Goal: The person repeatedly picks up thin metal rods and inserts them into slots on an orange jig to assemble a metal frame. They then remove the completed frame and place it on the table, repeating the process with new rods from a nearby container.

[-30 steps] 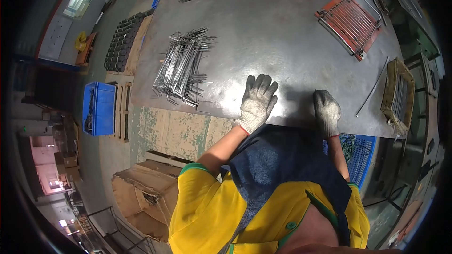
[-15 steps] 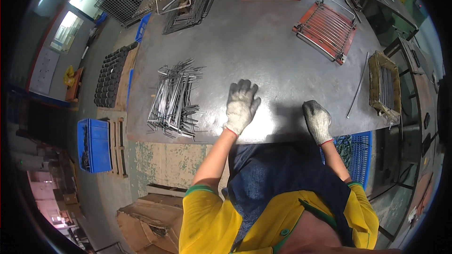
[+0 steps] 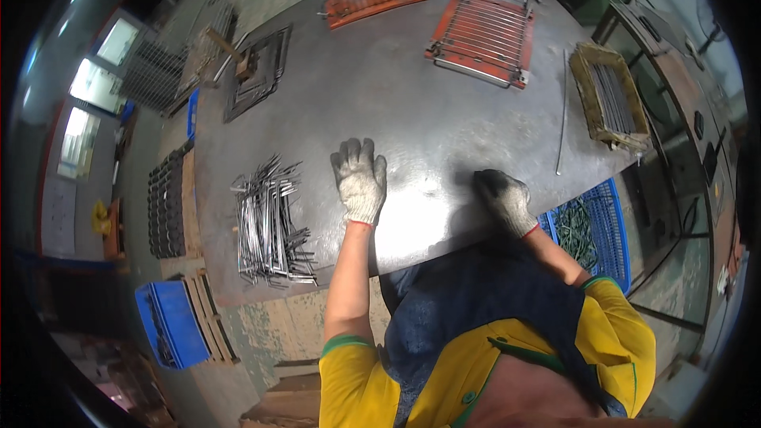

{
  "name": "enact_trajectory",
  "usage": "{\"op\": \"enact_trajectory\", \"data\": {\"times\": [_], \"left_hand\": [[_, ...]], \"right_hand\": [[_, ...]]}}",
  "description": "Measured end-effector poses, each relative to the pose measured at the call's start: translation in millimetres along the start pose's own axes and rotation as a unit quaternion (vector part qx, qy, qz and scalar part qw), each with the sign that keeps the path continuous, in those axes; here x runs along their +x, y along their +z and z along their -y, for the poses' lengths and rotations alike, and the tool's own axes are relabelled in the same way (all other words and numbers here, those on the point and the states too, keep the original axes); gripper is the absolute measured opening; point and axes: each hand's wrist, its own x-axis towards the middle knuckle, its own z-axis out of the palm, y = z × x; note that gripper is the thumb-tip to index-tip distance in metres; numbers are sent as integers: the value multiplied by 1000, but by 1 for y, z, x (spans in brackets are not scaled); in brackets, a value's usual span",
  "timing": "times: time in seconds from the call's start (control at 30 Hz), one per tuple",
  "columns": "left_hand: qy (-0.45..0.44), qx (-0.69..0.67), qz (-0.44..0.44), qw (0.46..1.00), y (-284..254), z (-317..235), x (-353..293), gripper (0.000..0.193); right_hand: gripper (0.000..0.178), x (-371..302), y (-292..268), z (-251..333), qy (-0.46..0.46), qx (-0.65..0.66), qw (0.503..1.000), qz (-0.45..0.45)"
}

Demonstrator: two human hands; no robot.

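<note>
A: Clock centred on tabletop. Leftmost?

B: Eight o'clock: pile of bent metal rods, mostly lying one way, probably heaped there for easy reach. Ten: stack of wire frames.

A: Left hand?

B: Seven o'clock, right of the pile, not touching it. Gloved, palm down, fingers loosely spread; grips nothing visible. Likely leaning on the metal.

A: Next?

B: One o'clock: wire rack on a red board, perhaps laid there to stay square.

A: Right hand?

B: Four, near edge. Gloved fingers curled, tips hidden; can't tell whether they hold anything.

A: Far right?

B: Three: long thin rod, loose beside rod box, whose walls presumably keep its contents aligned.
</note>
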Motion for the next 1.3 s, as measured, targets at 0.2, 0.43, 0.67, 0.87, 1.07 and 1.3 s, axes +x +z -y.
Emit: {"op": "enact_trajectory", "data": {"times": [0.2,0.43,0.67,0.87,1.07,1.3], "left_hand": [[-7,14,20,1000,-1,-4,2,32],[4,21,14,1000,4,-2,1,33],[8,39,16,999,11,6,14,31],[-1,48,10,999,13,4,16,30],[6,34,0,999,13,4,16,29],[2,48,11,999,13,4,17,29]], "right_hand": [[29,0,-10,6,2,34,999,25],[28,-4,-2,0,-10,28,1000,3],[26,-4,3,-3,-27,13,999,-13],[26,-4,2,-3,-9,26,1000,-2],[26,-5,5,-6,-27,13,999,-23],[27,-9,14,-16,-88,-65,993,-42]]}}
